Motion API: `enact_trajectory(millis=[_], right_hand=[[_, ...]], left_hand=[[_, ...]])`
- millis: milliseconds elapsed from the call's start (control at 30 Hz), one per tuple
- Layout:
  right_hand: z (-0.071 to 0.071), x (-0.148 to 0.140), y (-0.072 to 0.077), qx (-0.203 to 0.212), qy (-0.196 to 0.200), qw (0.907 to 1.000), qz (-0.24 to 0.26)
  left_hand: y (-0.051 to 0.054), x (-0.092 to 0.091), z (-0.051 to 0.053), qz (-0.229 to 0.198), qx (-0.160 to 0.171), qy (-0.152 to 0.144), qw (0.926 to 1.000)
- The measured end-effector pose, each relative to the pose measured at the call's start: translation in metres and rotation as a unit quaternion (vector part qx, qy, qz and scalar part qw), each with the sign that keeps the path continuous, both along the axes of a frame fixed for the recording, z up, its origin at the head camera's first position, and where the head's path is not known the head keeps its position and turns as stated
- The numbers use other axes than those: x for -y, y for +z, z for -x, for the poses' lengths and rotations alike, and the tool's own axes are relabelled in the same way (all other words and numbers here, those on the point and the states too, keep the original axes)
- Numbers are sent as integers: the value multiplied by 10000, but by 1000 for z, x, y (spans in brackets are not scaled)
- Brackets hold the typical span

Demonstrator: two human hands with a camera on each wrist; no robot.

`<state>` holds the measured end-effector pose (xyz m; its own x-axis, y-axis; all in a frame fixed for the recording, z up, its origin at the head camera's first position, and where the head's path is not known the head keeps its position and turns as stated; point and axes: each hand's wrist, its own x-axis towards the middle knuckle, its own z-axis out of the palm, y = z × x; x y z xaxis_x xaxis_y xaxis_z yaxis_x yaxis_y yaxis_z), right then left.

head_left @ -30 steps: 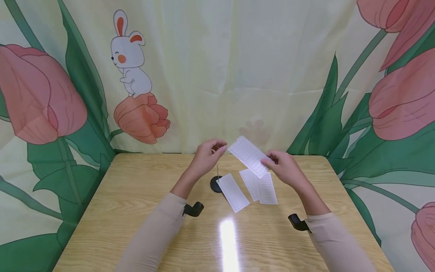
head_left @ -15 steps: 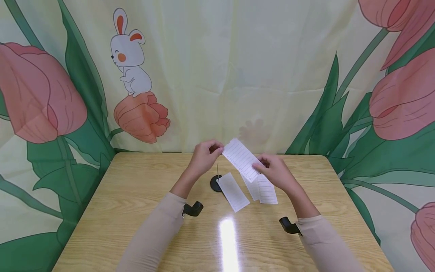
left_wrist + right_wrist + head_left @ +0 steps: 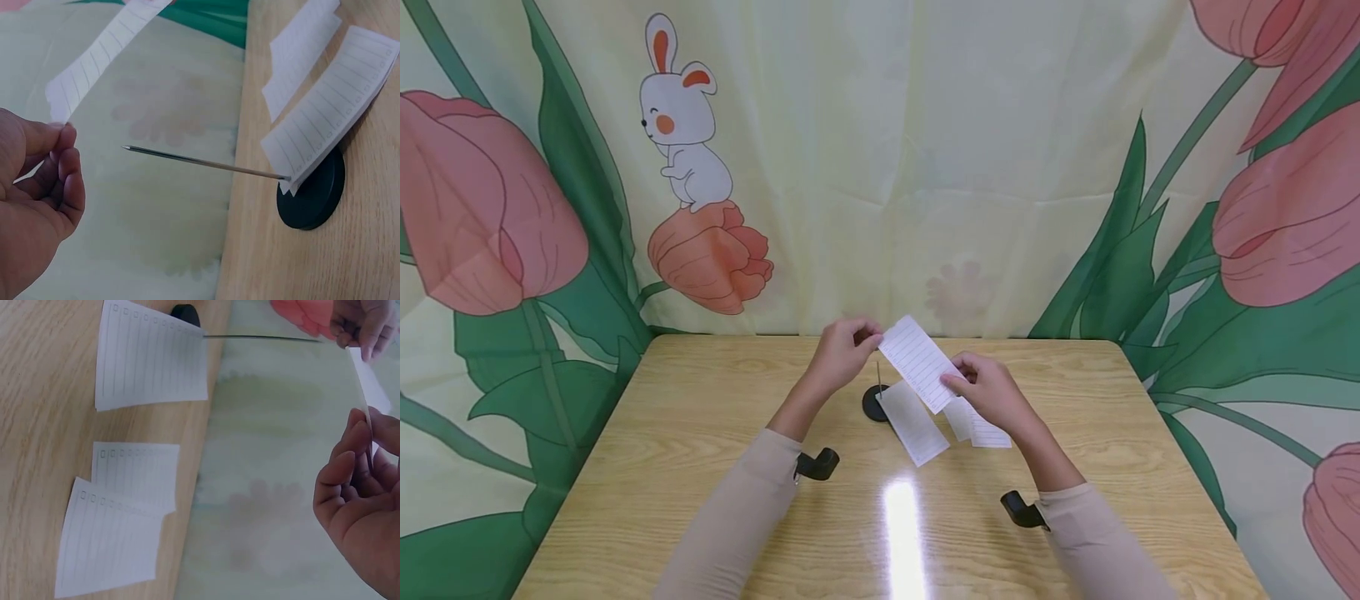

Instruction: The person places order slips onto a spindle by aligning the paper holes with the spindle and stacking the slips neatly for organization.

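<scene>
A lined paper slip (image 3: 916,364) is held up between both hands over the table. My left hand (image 3: 844,357) pinches its upper left corner between thumb and fingers. At the opposite end, my right hand (image 3: 992,390) grips the slip's lower right edge. Below the left hand stands a paper spike with a thin metal rod (image 3: 206,164) and a round black base (image 3: 319,203). Its pointed tip is free, below the held slip. Low on the rod, several checklist slips (image 3: 331,103) are skewered, leaning over the base onto the table.
To the right of the spike, two loose checklist slips (image 3: 134,472) overlap on the wooden table (image 3: 700,467). In the head view the held slip partly covers them. A printed curtain (image 3: 850,167) hangs behind the table's far edge.
The right hand has brought the slip left and slightly down toward the spike. The left hand, apart from the slip a second ago, now pinches its corner and has shifted slightly left and down.
</scene>
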<state>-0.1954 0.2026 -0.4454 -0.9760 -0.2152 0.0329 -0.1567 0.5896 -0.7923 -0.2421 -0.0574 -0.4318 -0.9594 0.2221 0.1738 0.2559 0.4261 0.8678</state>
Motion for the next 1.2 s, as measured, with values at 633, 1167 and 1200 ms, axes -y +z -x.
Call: enact_trajectory(millis=[633, 1167, 1200], right_hand=[[2, 4, -17, 234, -143, 9996, 28], [1, 3, -19, 296, -162, 9994, -54], [1, 3, -19, 314, -164, 9994, -44]], left_hand=[[-21, 3, 4, 208, 45, -17, 9998], [-30, 2, 6, 260, -125, -62, 9996], [-30, 2, 6, 284, -136, -64, 9995]])
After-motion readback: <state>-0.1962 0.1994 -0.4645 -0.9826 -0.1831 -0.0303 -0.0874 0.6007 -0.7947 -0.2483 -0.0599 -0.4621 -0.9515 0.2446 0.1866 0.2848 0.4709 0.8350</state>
